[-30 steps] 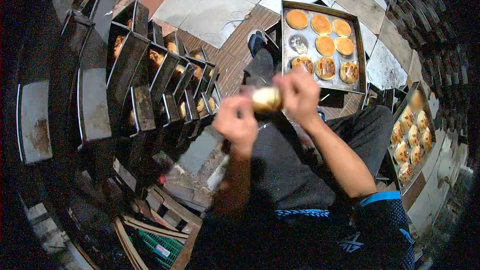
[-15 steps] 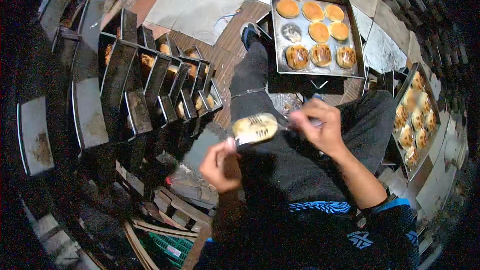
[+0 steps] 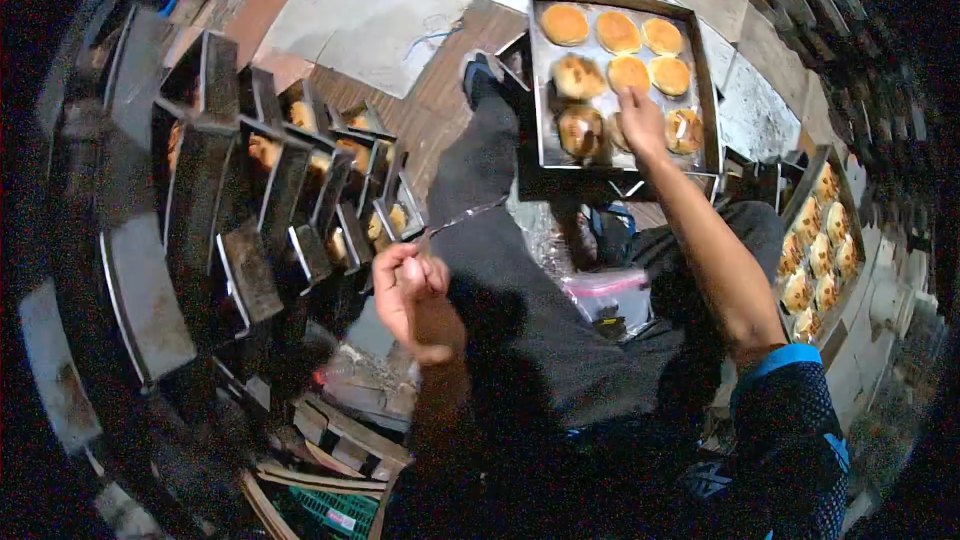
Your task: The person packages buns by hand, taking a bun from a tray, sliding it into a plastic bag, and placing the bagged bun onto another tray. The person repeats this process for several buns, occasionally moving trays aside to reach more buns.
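My left hand point(image 3: 412, 295) is above my left thigh with its fingers pinched on a thin shiny strip point(image 3: 468, 213), whose kind I cannot make out. My right hand point(image 3: 643, 125) reaches over the metal tray point(image 3: 537, 125), its fingertips at a plain golden bun point(image 3: 629, 73); blur hides whether it grips anything. Several plain buns lie in the tray's far part. On its left is a pale bun with dark marks point(image 3: 578, 77). The near row holds darker-striped buns point(image 3: 684, 130), partly covered by my right hand.
Stacked dark metal trays point(image 3: 245, 275) with bread inside stand at left. Another tray of brown-topped buns point(image 3: 822, 252) sits at right. A clear plastic bag with a pink edge point(image 3: 610, 300) lies by my legs. Below left is a green crate point(image 3: 335, 510) beside wooden slats.
The dark-striped bun has left my hands, and a marked bun now lies on the tray's formerly bare spot. My right hand has moved forward over the tray; my left holds the thin strip.
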`<state>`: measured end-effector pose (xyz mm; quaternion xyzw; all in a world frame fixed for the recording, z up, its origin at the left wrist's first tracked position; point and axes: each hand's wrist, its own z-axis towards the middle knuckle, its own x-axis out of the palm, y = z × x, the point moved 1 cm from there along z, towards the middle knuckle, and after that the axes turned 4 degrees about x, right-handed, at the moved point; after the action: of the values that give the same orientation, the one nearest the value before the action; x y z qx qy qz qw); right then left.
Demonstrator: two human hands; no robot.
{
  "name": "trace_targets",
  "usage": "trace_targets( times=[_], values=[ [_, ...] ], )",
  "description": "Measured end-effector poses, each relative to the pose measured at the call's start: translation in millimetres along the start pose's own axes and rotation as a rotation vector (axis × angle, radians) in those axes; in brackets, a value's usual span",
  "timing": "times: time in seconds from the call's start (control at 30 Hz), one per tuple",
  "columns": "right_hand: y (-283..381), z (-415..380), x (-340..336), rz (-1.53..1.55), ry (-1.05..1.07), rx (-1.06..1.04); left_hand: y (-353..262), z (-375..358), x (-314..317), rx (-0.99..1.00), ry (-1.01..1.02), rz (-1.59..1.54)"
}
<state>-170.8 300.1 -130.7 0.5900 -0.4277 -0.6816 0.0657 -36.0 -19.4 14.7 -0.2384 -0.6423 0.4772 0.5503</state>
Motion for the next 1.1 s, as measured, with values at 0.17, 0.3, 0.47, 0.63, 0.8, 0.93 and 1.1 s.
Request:
trace_targets(
  times=[0.17,0.3,0.47,0.63,0.8,0.93,1.1],
  values=[
    [146,-189,-67,0.996,0.806,-0.210,-21,39,69,0.291,-0.062,-0.542],
    [162,-276,-85,0.924,0.735,-0.562,-127,31,125,0.263,0.072,-0.730],
    [145,-263,-75,-0.167,0.754,-0.707,-257,-3,110,0.471,0.390,-1.005],
    [221,-277,-197,0.820,0.409,-0.928,-271,-38,101,0.626,0.383,-0.882],
    [227,-338,-159,1.064,0.368,-1.384,-274,-53,95,0.638,0.399,-0.843],
    [184,-304,-78,0.324,0.565,-1.098,-315,-77,79,0.706,0.357,-0.792],
    [110,-228,-91,0.367,0.445,-0.747,-311,-86,87,1.325,0.211,-0.339]
  ],
)
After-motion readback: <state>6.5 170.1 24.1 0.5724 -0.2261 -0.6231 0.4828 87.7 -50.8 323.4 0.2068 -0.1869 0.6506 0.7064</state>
